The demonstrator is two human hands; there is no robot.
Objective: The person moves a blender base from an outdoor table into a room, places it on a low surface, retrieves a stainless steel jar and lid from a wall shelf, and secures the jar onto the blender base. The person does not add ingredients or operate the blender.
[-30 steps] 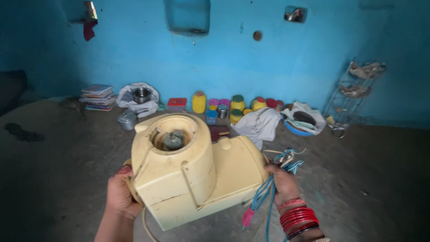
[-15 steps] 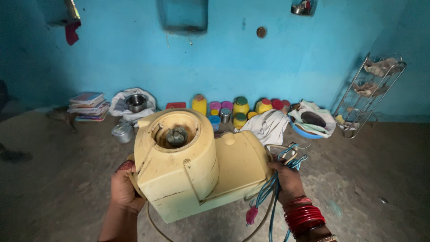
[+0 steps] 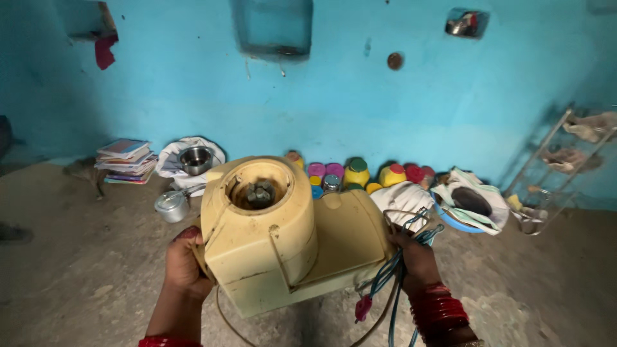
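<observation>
A bare earthen floor [image 3: 83, 283] is bounded by a blue-painted wall [image 3: 193, 96], along whose foot household goods are lined up. In the middle of the view a cream-yellow mixer base [image 3: 289, 234] is held up off the floor between both hands, its round socket tilted toward the camera so that the metal coupling [image 3: 260, 193] inside is exposed to view. The left hand [image 3: 183, 263] is closed around the body's rounded end at about 8 o'clock, fingers wrapped under it to bear the weight. The right hand [image 3: 414, 260] is clamped against the flat end at about 4 o'clock, with a bundle of blue cord [image 3: 395, 273] gathered in the same grip, seemingly so that the cord is kept from dangling; a red plug [image 3: 363, 308] hangs below. Red bangles [image 3: 440, 308] are worn on that wrist. Beyond, at 11 o'clock, a stack of books [image 3: 125, 160] and a steel bowl [image 3: 196, 159] are set against the wall; coloured jars [image 3: 357, 172] are ranged at 12 o'clock, a wire rack [image 3: 565, 167] at 2 o'clock.
</observation>
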